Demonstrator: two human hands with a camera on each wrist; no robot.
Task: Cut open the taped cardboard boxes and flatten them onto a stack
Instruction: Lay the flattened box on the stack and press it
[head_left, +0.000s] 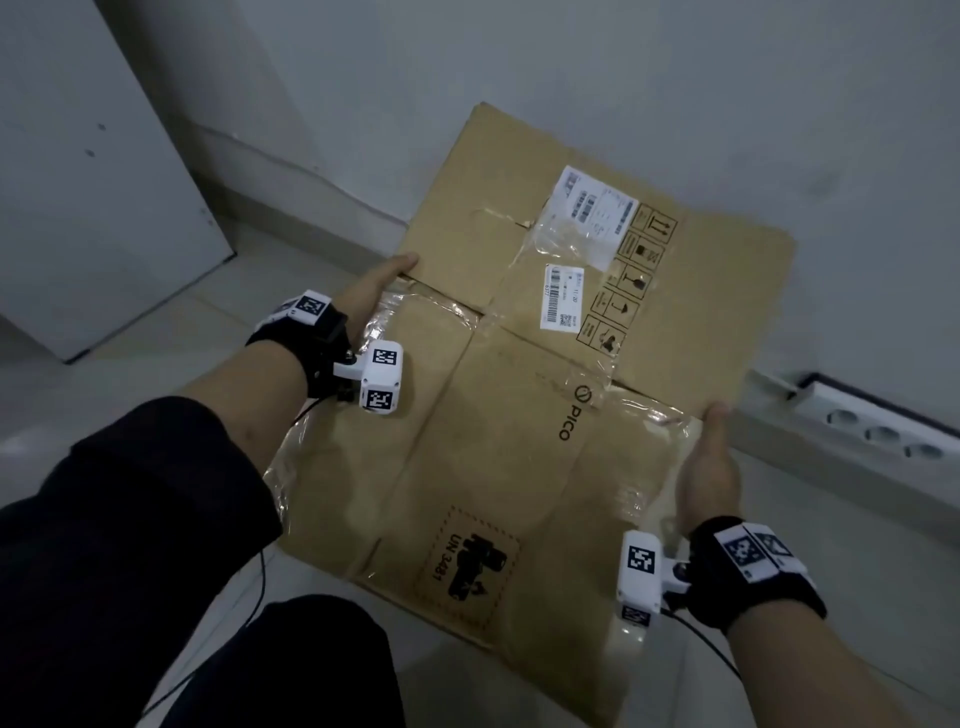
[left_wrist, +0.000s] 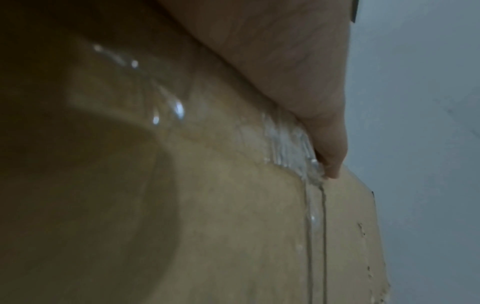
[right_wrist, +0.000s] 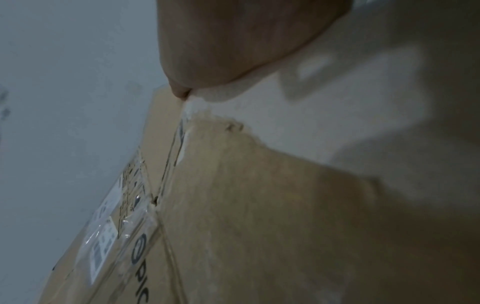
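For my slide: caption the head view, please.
Both hands, left and right, hold a flattened cardboard box by its edges.

Flattened cardboard box (head_left: 519, 395): plain tan-brown, printed in black with "PICO" lettering, a dashed-border "UN 3481" panel and a column of square handling symbols. Two labels (head_left: 592, 218) on the box: white with black barcodes and grey print. Tape (head_left: 639, 415) along the box seams: clear, glossy, showing white glints. Wrist bands (head_left: 753, 582): black, carrying white blocks patterned with black-and-white square codes. Sleeve (head_left: 135, 499): black. Wall (head_left: 623, 62): pale grey. Floor (head_left: 883, 597): light grey. Power strip (head_left: 878, 426) at the wall's foot: white, dark-edged.
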